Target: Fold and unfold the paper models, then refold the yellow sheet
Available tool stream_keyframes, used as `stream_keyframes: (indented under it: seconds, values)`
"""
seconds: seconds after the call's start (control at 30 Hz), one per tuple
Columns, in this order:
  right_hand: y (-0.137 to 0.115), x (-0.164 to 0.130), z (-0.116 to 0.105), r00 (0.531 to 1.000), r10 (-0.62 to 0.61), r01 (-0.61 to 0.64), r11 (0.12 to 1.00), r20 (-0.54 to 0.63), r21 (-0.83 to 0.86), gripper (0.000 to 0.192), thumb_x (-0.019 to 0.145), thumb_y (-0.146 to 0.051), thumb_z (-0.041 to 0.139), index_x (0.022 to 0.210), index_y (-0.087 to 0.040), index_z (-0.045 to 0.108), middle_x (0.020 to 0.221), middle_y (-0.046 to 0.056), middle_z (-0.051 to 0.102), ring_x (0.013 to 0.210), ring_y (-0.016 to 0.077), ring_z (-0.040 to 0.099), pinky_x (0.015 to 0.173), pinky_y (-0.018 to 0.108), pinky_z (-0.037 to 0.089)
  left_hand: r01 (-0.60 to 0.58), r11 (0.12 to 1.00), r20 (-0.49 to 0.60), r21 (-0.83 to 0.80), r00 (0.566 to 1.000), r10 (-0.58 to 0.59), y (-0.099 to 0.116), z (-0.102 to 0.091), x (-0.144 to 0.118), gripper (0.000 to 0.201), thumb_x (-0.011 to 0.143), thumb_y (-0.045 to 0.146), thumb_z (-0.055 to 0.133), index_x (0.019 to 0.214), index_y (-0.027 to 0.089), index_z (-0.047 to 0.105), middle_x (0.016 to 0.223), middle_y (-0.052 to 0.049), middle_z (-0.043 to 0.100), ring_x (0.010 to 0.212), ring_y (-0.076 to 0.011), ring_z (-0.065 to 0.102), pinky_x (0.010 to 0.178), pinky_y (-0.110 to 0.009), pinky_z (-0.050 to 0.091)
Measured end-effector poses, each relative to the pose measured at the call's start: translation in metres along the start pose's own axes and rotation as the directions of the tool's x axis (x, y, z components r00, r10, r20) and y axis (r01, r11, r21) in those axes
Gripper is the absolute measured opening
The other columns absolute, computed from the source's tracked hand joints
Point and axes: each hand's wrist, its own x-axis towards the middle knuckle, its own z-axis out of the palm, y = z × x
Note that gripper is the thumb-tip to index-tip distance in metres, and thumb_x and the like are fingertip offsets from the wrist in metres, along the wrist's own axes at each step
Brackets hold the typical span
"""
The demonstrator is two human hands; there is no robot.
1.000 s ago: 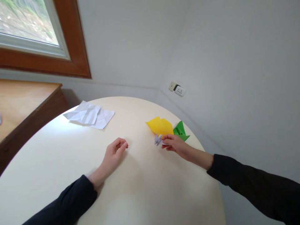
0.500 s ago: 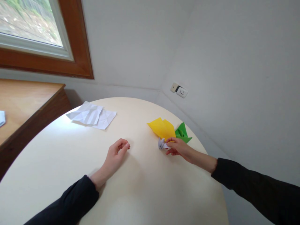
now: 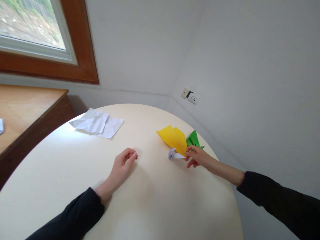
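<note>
We see a broad bare stretch of the round table (image 3: 155, 200) between our left hand (image 3: 122, 165) and right hand (image 3: 197, 157), open for either to cross. At the far right edge the small white folded paper (image 3: 175, 154), yellow folded paper (image 3: 173, 138) and green folded paper (image 3: 193, 140) crowd together, touching or overlapping. The creased white sheet (image 3: 97, 122) lies well apart at far left. The wall (image 3: 250, 83) closes off the right side just beyond the table edge.

A plain room in a home or small office. A round cream table (image 3: 150, 206) stands in a corner of bare white walls. A wood-framed window (image 3: 42, 40) is far left above a wooden desk (image 3: 25, 106); a wall socket (image 3: 190, 96) sits far right.
</note>
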Motion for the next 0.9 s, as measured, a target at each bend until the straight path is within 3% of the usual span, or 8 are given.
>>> stream_keyframes:
  seconds: [0.13, 0.27, 0.5, 0.77, 0.9]
  values:
    - [0.000, 0.005, -0.006, 0.999, -0.049, 0.047, 0.997, -0.024, -0.060, 0.011, 0.085, -0.019, 0.047, 0.078, -0.019, 0.039, 0.066, -0.001, 0.062, 0.045, 0.0078, 0.060, 0.039, 0.016, 0.034, -0.001, 1.000, 0.005, -0.005, 1.000, 0.001, 0.000, 0.000, 0.000, 0.024, 0.077, 0.038, 0.048, 0.066, 0.018, 0.055, 0.063, -0.001, 0.058, 0.064, -0.0160, 0.055, 0.062, -0.027, 0.043]
    - [-0.003, 0.015, -0.015, 0.991, -0.122, 0.108, 0.967, -0.047, -0.229, 0.012, 0.086, -0.016, 0.043, 0.074, -0.018, 0.042, 0.060, -0.002, 0.059, 0.038, 0.0065, 0.053, 0.038, 0.017, 0.030, -0.001, 1.000, 0.005, -0.003, 1.000, 0.001, 0.000, 0.000, 0.000, 0.023, 0.077, 0.037, 0.048, 0.066, 0.018, 0.055, 0.064, -0.002, 0.058, 0.064, -0.0162, 0.055, 0.063, -0.027, 0.043]
    - [-0.030, 0.014, -0.036, 0.980, -0.196, 0.184, 0.900, 0.010, -0.395, 0.019, 0.085, -0.016, 0.041, 0.066, -0.018, 0.043, 0.056, -0.001, 0.056, 0.043, 0.0085, 0.056, 0.041, 0.018, 0.034, -0.007, 1.000, -0.009, -0.007, 1.000, 0.007, -0.001, 0.000, 0.000, 0.023, 0.076, 0.037, 0.049, 0.066, 0.018, 0.055, 0.063, -0.001, 0.058, 0.064, -0.0159, 0.055, 0.062, -0.027, 0.043]
    - [-0.028, 0.015, -0.039, 0.991, -0.019, 0.111, 0.694, 0.136, -0.711, 0.019, 0.084, -0.023, 0.047, 0.069, -0.014, 0.054, 0.051, 0.004, 0.061, 0.043, 0.0112, 0.055, 0.044, 0.020, 0.038, 0.002, 1.000, 0.004, -0.024, 1.000, -0.002, -0.004, 0.001, 0.000, 0.023, 0.077, 0.037, 0.048, 0.067, 0.017, 0.055, 0.064, -0.001, 0.058, 0.064, -0.0158, 0.055, 0.062, -0.027, 0.043]
    - [-0.024, 0.027, -0.028, 0.993, 0.003, 0.090, 0.621, 0.118, -0.778, 0.025, 0.087, -0.029, 0.046, 0.084, -0.009, 0.060, 0.055, 0.007, 0.064, 0.043, 0.0134, 0.058, 0.044, 0.022, 0.040, -0.011, 1.000, 0.007, -0.029, 1.000, 0.011, -0.004, 0.000, 0.000, 0.023, 0.077, 0.037, 0.049, 0.066, 0.018, 0.055, 0.063, -0.001, 0.058, 0.063, -0.0155, 0.055, 0.061, -0.027, 0.043]
